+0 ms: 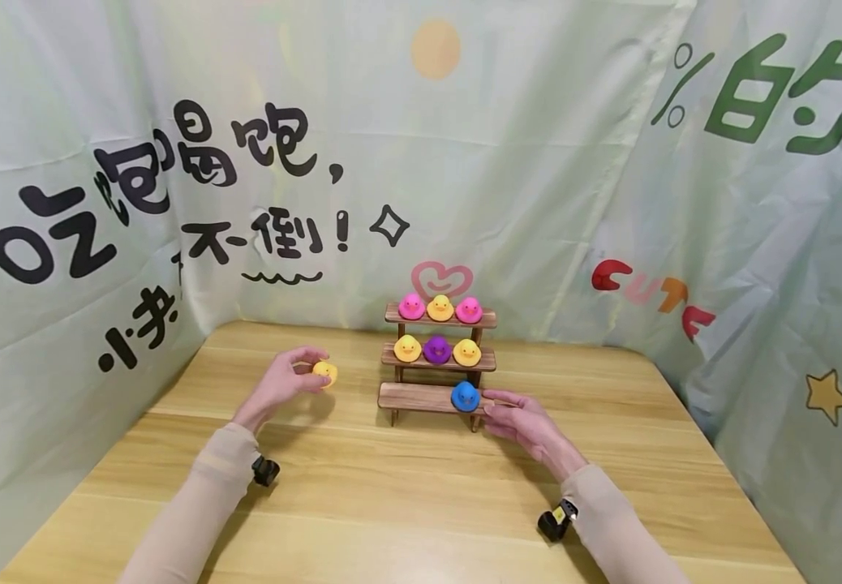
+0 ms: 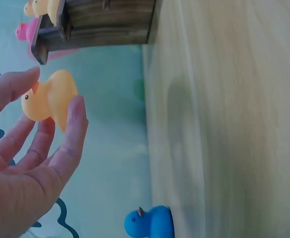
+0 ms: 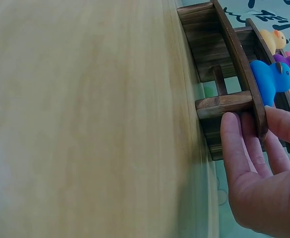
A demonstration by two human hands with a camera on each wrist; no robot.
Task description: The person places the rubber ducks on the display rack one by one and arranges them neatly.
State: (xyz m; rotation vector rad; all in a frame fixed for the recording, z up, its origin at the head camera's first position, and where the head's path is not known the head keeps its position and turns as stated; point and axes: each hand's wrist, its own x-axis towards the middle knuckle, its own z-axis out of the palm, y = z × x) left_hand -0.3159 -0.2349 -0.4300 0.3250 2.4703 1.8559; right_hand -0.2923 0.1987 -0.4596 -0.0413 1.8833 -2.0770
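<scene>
My left hand pinches a small yellow rubber duck between thumb and fingers, above the table and left of the stand. A three-tier wooden display stand stands at the table's back. My right hand grips the right end of its lowest shelf, with fingers above and below the board. Close to those fingers, a blue duck sits at that shelf's right end. Another blue duck shows low in the left wrist view; in the head view I cannot see it.
The middle shelf holds a purple duck between two yellow ones. On the top shelf, a yellow duck sits between two pink ones. A printed curtain hangs behind the wooden table and along its sides.
</scene>
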